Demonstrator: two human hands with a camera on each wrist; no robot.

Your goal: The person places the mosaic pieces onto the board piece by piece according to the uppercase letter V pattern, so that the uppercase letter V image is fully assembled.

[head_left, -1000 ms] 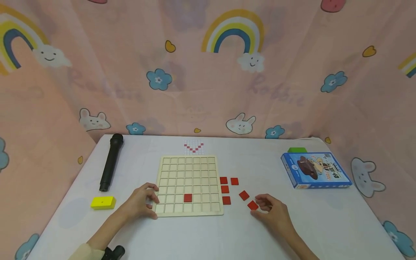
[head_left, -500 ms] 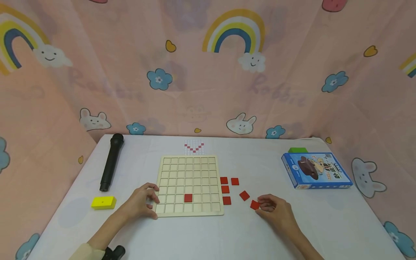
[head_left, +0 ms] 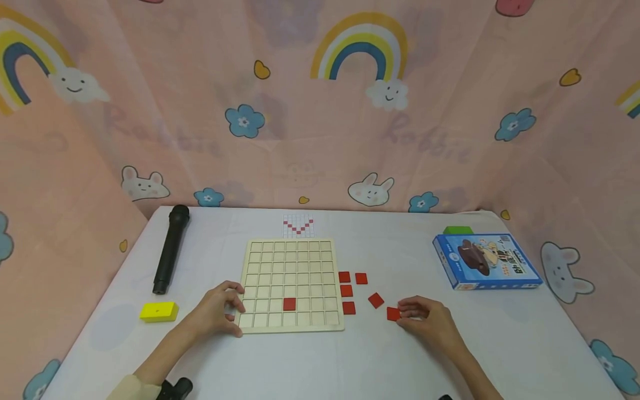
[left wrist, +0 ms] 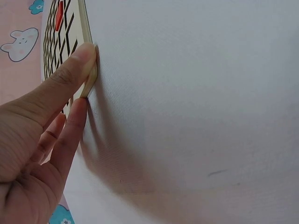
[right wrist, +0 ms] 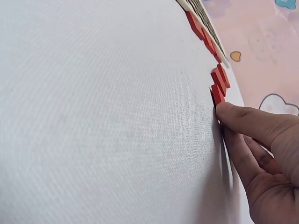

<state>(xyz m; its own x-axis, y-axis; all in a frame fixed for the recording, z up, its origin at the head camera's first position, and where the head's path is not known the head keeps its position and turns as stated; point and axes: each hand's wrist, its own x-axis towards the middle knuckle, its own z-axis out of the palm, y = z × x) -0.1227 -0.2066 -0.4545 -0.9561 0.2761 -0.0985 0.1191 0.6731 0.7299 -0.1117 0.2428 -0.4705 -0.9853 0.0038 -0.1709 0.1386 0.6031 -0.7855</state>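
Observation:
A pale wooden grid board [head_left: 302, 279] lies on the white table with one red square tile [head_left: 289, 304] in a cell low on it. My left hand [head_left: 212, 312] holds the board's near left corner; in the left wrist view the thumb [left wrist: 70, 72] lies at the corner and a finger touches the adjoining edge. To the right of the board, my right hand [head_left: 429, 322] pinches a red square tile [head_left: 393, 314] by its right side, between thumb and fingertips. Just beyond that tile lies a tilted red tile [head_left: 376, 300]. Several more red tiles [head_left: 346, 290] lie beside the board's right edge.
Behind the board is a small paper grid [head_left: 298, 226] with a red V pattern. A black microphone [head_left: 171, 250] and a yellow block [head_left: 159, 312] lie on the left. At the back right, a blue box [head_left: 486, 262] lies in front of a green block [head_left: 457, 230].
The right hand has moved slightly to the right, and the tile at its fingertips has shifted right and turned straighter. The left hand and the board have stayed in place.

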